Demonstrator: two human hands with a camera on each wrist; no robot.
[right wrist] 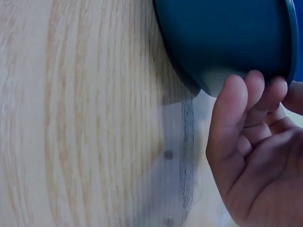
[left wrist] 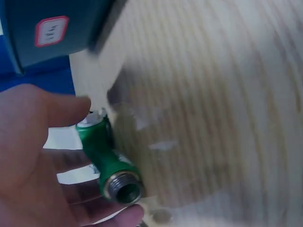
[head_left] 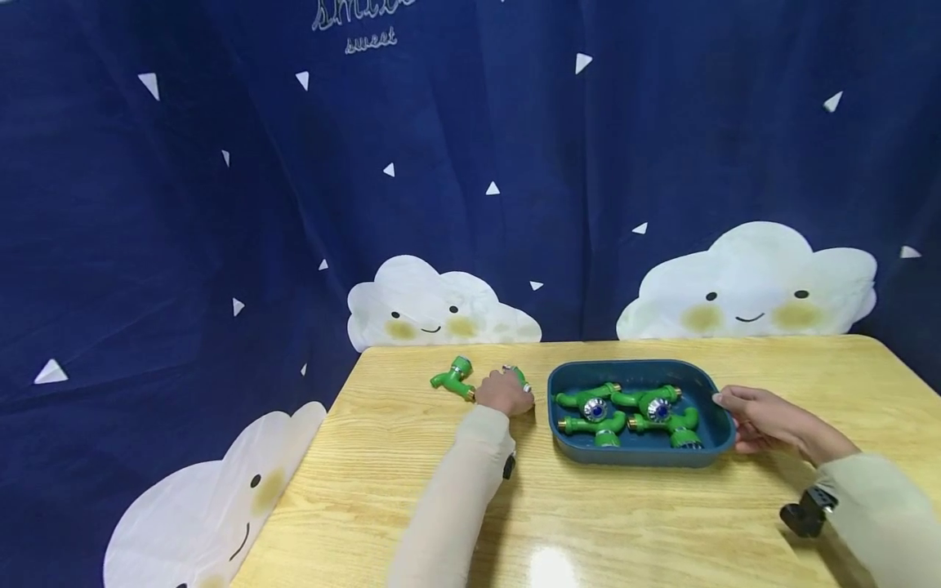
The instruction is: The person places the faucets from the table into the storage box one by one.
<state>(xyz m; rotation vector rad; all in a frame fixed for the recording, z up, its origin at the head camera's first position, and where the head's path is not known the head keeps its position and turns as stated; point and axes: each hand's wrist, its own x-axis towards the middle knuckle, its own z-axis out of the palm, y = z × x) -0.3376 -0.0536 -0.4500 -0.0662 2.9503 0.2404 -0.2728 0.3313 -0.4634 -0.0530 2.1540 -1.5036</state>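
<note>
My left hand [head_left: 506, 394] is at the table's back, left of a dark blue plastic bin. It holds a green tap [left wrist: 100, 146] between thumb and fingers; the left wrist view shows the tap's threaded end facing the camera. Left of that hand, another green tap [head_left: 453, 378] with a brass end lies on the table. My right hand [head_left: 768, 418] grips the right end of the bin [head_left: 639, 457], thumb at the rim and fingers against the outer wall [right wrist: 227, 38]. Inside the bin lie several green taps [head_left: 594, 408], some showing blue-centred round handles.
The bin stands on a light wood-grain table [head_left: 353, 490]. A navy curtain [head_left: 470, 147] with white triangles and smiling clouds hangs behind and to the left of it. On the bin's outer wall is a red-edged white label [left wrist: 52, 31].
</note>
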